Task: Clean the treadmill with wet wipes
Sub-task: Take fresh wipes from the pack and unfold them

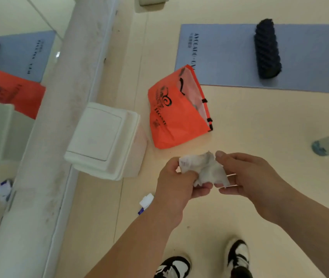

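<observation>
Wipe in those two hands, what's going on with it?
A person is standing and holding a crumpled wet wipe between both hands. The left hand and the right hand each pinch a side. The wipe has grey smudges on it. Just ahead on the floor, an orange bag stands open beside a white box.

We pinch a crumpled wipe (205, 169) between our left grip (176, 183) and right grip (248, 173) above the floor (260, 121); an orange bag (171, 117) stands just beyond, a white box (99, 137) left of it.
</observation>
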The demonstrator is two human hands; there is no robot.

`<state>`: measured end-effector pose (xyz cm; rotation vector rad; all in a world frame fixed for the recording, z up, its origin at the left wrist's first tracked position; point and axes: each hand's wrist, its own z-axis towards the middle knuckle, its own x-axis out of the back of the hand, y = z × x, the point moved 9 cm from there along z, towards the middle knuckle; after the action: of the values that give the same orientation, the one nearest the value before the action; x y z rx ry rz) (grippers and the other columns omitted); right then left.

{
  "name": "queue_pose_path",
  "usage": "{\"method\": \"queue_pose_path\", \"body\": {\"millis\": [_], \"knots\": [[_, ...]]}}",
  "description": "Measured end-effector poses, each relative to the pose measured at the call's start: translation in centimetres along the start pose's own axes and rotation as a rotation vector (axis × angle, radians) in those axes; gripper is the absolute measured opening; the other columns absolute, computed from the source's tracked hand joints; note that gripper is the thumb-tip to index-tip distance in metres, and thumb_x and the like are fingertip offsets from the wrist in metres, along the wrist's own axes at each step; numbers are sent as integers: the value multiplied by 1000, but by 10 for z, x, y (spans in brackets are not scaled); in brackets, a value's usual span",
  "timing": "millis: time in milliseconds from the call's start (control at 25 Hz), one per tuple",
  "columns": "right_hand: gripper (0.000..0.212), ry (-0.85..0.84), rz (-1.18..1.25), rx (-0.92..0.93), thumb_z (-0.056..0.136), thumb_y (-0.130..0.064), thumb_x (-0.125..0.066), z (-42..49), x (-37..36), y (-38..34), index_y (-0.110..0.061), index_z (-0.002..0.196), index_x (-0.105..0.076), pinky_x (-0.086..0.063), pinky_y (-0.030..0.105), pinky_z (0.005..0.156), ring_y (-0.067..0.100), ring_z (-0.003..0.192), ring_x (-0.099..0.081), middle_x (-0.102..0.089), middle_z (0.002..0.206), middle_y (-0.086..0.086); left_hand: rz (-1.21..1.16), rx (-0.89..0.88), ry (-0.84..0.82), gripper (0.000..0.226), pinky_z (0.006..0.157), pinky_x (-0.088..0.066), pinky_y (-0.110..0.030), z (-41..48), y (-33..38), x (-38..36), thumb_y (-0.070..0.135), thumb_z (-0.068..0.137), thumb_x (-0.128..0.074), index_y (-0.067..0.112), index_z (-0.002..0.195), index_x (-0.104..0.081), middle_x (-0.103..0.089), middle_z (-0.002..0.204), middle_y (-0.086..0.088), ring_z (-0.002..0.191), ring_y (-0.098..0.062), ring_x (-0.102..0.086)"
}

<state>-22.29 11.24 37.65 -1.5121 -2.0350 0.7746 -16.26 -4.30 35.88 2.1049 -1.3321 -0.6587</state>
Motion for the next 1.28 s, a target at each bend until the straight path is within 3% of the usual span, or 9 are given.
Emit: {"method": "queue_pose_path", "body": {"millis": [160,280,400,600,680,880,1000,1160,1280], "knots": [[21,-179,-106,-29,100,-33,-63,27,-64,-42,-16,105,-74,-60,45,80,25,79,-74,-77,100,11,-68,-84,202,27,75,-64,-35,12,49,50,-18,87,-47,0,80,-67,-69,71,-9,72,-26,-69],[20,-295,-212,-30,101,-31,-61,44,-112,-51,-23,116,-70,-60,43,85,23,96,-74,-74,111,1,-111,-76,368,19,85,-62,-36,27,54,94,-5,84,-64,8,78,-76,-77,91,-5,85,-21,-71],[21,-356,-319,-52,102,-28,-60,75,-159,-53,-27,122,-64,-60,42,89,20,100,-72,-70,115,-3,-27,-64,541,34,89,-58,-35,59,52,158,13,84,-65,26,114,-74,-72,115,6,102,-15,-68],[18,-307,-451,-108,103,-27,-58,135,-239,-44,-18,116,-66,-58,48,90,29,100,-73,-74,108,8,156,-77,583,65,72,-40,-2,115,54,247,10,93,-55,29,153,-39,-43,140,16,114,0,-54],[17,-332,-471,-162,103,-25,-58,142,-269,-35,-15,115,-66,-59,49,88,33,99,-73,-75,105,11,283,-33,542,66,89,-36,-7,135,39,271,13,95,-54,24,156,-33,-40,149,10,131,-8,-47],[15,-414,-617,-185,101,-22,-58,168,-319,-22,-16,112,-67,-58,41,76,26,85,-73,-76,102,14,614,39,457,52,94,-49,-37,177,20,294,23,97,-51,21,148,-39,-47,135,-6,119,-28,-52],[17,-458,-740,-173,101,-20,-55,186,-334,-18,-17,115,-66,-59,42,81,27,88,-74,-75,103,14,496,-29,602,40,99,-48,-33,170,24,300,13,96,-49,18,135,-55,-49,133,-4,119,-26,-54],[16,-554,-903,-140,101,-18,-53,197,-342,-12,-18,112,-65,-59,41,80,27,85,-74,-76,101,13,368,-53,798,42,98,-33,-13,130,10,286,7,98,-49,18,138,-59,-51,145,5,130,-16,-49],[16,-676,-1059,-127,100,-19,-52,193,-335,4,-18,108,-66,-57,37,74,23,80,-72,-76,99,12,188,-78,1023,36,102,-45,-21,104,-26,256,8,94,-53,19,125,-66,-61,129,9,115,-10,-59]]}}
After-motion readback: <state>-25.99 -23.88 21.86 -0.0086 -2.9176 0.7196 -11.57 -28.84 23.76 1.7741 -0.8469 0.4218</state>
